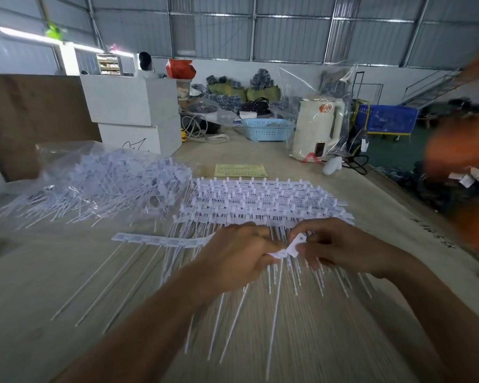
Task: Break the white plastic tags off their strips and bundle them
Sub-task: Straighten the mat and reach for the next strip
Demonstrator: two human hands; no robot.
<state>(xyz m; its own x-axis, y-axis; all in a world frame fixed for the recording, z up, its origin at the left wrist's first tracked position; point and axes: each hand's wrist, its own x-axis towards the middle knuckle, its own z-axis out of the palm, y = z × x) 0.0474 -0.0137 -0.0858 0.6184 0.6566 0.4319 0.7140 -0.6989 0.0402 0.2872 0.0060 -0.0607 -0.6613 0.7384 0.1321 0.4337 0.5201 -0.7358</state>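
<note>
Right at the middle of the tabletop point(53, 272), both hands meet over a white strip of tags point(161, 240). The left hand point(234, 258) has its fingers curled down around the strip's right end, gripping it, while the rest of the strip runs out flat to the left with thin tails trailing toward the near edge. The right hand point(340, 248) pinches a single tag head point(297, 243) between thumb and fingertips, just beside the left hand's knuckles, and that head is bent up at an angle from the strip. Under and just beyond the hands lies a stack of tag strips point(263, 200), laid in overlapping rows, their long tails fanning out toward the near edge beneath both forearms. Toward the left edge sits a loose heap of tags point(103, 186), partly covered by a clear plastic bag point(61, 150). Farther back, near the middle of the tabletop, a yellow paper sheet point(241, 170) lies flat, apart from the stack. At the far end stand a blue basket point(267, 129) and, to its right, a cream kettle point(317, 131) wrapped in clear plastic. White boxes point(130, 111) are stacked at the far left corner. A blurred orange sleeve point(465, 145) shows at the right edge.
</note>
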